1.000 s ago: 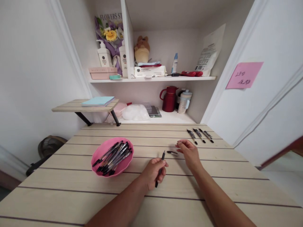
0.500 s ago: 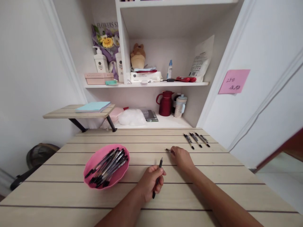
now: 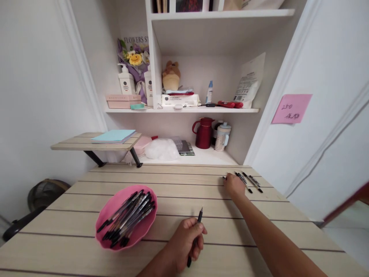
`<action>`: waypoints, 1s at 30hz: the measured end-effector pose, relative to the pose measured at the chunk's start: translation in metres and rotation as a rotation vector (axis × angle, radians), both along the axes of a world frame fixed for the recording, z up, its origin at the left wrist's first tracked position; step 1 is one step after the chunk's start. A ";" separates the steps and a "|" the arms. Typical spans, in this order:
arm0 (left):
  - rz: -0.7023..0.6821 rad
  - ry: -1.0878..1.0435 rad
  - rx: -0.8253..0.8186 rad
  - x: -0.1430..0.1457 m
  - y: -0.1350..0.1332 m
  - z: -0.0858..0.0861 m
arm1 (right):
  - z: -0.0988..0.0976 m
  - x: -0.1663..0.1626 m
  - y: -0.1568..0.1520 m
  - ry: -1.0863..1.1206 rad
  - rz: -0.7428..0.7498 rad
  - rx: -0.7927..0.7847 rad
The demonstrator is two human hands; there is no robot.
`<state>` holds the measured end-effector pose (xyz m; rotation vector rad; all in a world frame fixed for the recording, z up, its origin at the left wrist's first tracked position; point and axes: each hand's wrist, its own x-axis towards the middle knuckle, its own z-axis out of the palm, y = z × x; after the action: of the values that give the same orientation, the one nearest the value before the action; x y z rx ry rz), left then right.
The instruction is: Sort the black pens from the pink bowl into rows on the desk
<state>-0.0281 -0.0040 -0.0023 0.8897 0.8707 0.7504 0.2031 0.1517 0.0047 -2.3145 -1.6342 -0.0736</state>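
Observation:
My left hand is closed round a black pen above the front of the table. The pen's pointed tip angles up and away, and its dark lower end sticks out below the fist. Farther off, my right hand reaches to the left side of a row of pens. Its fingers are pinched together at the table top, and a small dark end shows at their left; the rest of that thing is hidden. To the left stands a pink bowl holding several black-capped pens.
A small raised shelf with blue paper stands at the table's back left. Behind the slatted table, a white shelf unit holds a red jug, a pale cup and a plastic bag.
My right hand has moved right and away, to the row of pens, and now covers its left end. The left hand still grips its pen. The view has shifted slightly.

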 end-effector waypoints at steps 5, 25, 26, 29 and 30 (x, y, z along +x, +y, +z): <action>0.019 -0.003 0.007 -0.001 -0.002 0.002 | -0.003 0.008 0.001 0.001 0.027 0.001; 0.000 0.037 0.050 -0.001 -0.004 0.004 | -0.008 0.023 -0.047 -0.012 0.159 -0.037; 0.000 0.039 0.050 -0.001 -0.004 0.005 | -0.008 0.022 -0.046 -0.013 0.154 -0.040; 0.005 0.040 0.047 -0.001 -0.005 0.005 | -0.010 0.020 -0.042 -0.013 0.153 -0.042; 0.004 0.040 0.046 -0.001 -0.005 0.005 | -0.010 0.019 -0.040 -0.011 0.155 -0.041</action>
<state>-0.0288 -0.0087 0.0029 0.9466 0.8934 0.7611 0.2222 0.1118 -0.0052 -2.2118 -1.8306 -0.0180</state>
